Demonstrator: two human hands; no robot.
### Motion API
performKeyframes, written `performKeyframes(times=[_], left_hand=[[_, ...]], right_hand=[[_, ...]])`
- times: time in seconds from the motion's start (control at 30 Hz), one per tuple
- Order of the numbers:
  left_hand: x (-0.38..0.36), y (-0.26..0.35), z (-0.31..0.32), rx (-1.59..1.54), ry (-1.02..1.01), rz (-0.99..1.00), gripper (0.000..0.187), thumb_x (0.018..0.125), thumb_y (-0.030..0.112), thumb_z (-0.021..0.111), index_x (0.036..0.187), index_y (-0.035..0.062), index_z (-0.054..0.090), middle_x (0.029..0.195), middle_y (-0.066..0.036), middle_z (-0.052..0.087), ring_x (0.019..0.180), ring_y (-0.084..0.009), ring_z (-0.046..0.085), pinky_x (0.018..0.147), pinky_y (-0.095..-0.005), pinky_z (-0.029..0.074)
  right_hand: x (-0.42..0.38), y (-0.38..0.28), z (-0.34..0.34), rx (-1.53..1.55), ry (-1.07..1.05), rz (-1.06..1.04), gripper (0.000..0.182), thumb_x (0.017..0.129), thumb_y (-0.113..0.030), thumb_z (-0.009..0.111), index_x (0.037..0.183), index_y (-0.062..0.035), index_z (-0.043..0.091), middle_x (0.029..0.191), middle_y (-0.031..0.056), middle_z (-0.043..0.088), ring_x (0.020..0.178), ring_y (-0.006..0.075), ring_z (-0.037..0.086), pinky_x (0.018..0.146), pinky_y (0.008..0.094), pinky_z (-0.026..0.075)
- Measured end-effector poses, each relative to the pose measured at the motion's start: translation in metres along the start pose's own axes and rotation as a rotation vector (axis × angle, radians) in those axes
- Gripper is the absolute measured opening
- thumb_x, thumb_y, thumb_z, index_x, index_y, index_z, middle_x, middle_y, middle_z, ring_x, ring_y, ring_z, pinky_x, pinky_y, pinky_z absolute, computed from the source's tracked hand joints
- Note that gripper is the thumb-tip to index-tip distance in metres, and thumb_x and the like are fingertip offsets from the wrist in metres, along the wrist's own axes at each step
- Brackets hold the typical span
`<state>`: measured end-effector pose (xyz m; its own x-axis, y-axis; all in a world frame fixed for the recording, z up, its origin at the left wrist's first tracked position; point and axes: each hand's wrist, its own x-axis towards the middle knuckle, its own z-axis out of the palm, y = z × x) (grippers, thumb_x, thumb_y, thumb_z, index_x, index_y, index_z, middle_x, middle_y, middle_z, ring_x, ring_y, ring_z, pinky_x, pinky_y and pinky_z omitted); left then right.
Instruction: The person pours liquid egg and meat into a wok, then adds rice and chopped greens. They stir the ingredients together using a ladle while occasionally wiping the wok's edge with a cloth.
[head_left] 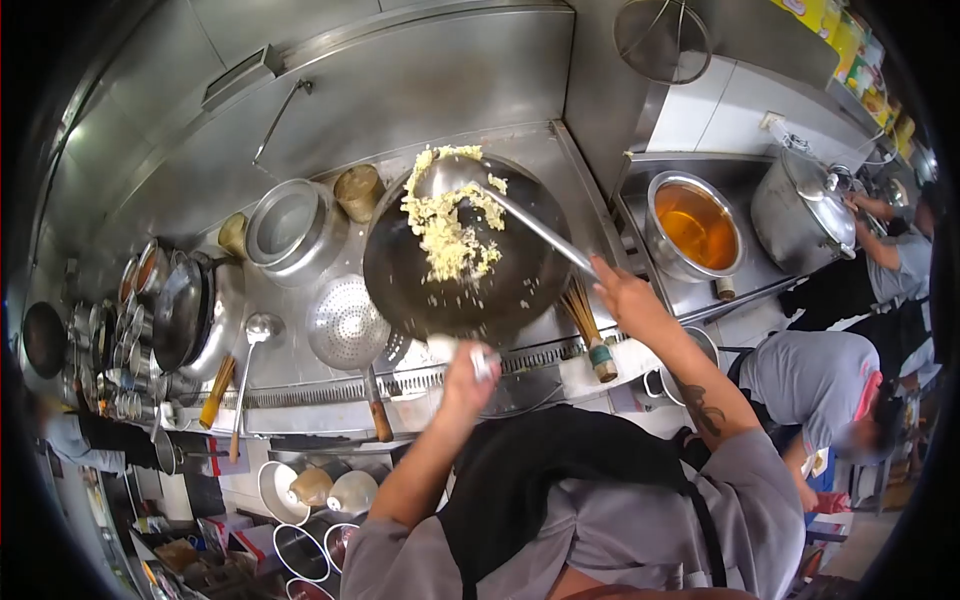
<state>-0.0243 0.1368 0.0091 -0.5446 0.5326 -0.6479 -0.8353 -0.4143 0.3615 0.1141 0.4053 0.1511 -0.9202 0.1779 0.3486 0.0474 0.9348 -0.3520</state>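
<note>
A large dark wok (pixel 530 270) stands on the steel range, with yellow-and-white food bits (pixel 440 235), rice-like, strewn over its far left part and some in the air. My right hand (pixel 628 298) is closed round the handle of a metal ladle (pixel 540 232), whose bowl lies among the food. At the wok's near edge my left hand (pixel 470 375) is closed on a white cloth (pixel 455 352); the wok's handle, if there is one, is hidden. A perforated strainer (pixel 347 318) rests left of the wok.
Left are nested steel bowls (pixel 287 228), a second ladle (pixel 262 328) and stacked pans (pixel 180 310). A bamboo brush (pixel 590 335) lies right of the wok, near a pot of orange liquid (pixel 694 228) and a tall lidded pot (pixel 798 215). People stand at right; another is far left.
</note>
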Motion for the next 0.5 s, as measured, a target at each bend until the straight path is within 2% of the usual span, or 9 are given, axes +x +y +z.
performKeyframes(times=[0.03,0.07,0.1,0.2,0.3,0.43,0.5], left_hand=[[0.014,0.018,0.012,-0.001,-0.043,0.057,0.008,0.085,0.019,0.056,0.081,0.0118,0.053,0.07,-0.005,0.055,0.061,-0.0169,0.053,0.046,-0.0267,0.045],[0.04,0.036,0.019,0.061,0.034,0.071,0.01,0.086,0.02,0.055,0.082,0.0115,0.053,0.07,-0.004,0.055,0.06,-0.0165,0.053,0.046,-0.0263,0.043],[0.06,0.05,0.019,0.044,-0.038,0.11,0.01,0.087,0.021,0.054,0.084,0.0113,0.052,0.071,-0.004,0.055,0.06,-0.0163,0.052,0.045,-0.0261,0.041],[0.09,0.058,0.024,0.156,-0.006,0.042,0.011,0.085,0.025,0.056,0.088,0.0149,0.053,0.076,-0.003,0.055,0.068,-0.0171,0.053,0.048,-0.0288,0.042],[0.056,0.062,0.05,0.124,0.061,0.032,0.011,0.083,0.026,0.058,0.088,0.0168,0.052,0.078,-0.002,0.055,0.071,-0.0181,0.054,0.05,-0.0318,0.043],[0.071,0.059,0.037,0.136,0.005,0.058,0.012,0.083,0.026,0.058,0.088,0.017,0.052,0.079,-0.002,0.055,0.07,-0.0196,0.053,0.051,-0.034,0.044],[0.08,0.057,0.033,0.109,0.042,0.041,0.013,0.082,0.026,0.059,0.089,0.0166,0.052,0.078,-0.002,0.055,0.07,-0.0198,0.053,0.053,-0.034,0.045]], right_hand=[[-0.001,-0.003,-0.005,0.022,0.018,-0.018,0.046,0.09,-0.012,0.053,0.134,-0.0022,0.04,0.096,0.0269,0.058,0.077,0.0414,0.06,0.066,0.047,0.049],[-0.002,-0.003,-0.006,0.02,0.013,-0.023,0.046,0.09,-0.012,0.053,0.134,-0.0022,0.04,0.096,0.0269,0.058,0.077,0.0414,0.06,0.066,0.047,0.049],[-0.003,-0.003,-0.006,-0.002,-0.023,0.017,0.046,0.091,-0.013,0.053,0.134,-0.0029,0.04,0.096,0.0256,0.058,0.077,0.0408,0.06,0.066,0.0465,0.05],[-0.007,-0.002,-0.006,-0.082,-0.092,0.069,0.046,0.091,-0.015,0.053,0.134,-0.0042,0.041,0.095,0.0233,0.057,0.077,0.0397,0.061,0.067,0.0454,0.05],[-0.01,0.012,0.008,-0.167,-0.174,0.139,0.046,0.091,-0.017,0.052,0.134,-0.0043,0.041,0.094,0.0224,0.057,0.077,0.0394,0.061,0.067,0.0451,0.05],[-0.013,0.043,0.038,-0.205,-0.267,0.261,0.045,0.091,-0.018,0.051,0.132,-0.0021,0.043,0.091,0.0238,0.061,0.078,0.0412,0.061,0.068,0.0468,0.051],[-0.006,0.049,0.047,-0.151,-0.234,0.233,0.044,0.091,-0.017,0.051,0.131,-0.0009,0.044,0.09,0.0248,0.062,0.08,0.0419,0.061,0.07,0.0476,0.05]])
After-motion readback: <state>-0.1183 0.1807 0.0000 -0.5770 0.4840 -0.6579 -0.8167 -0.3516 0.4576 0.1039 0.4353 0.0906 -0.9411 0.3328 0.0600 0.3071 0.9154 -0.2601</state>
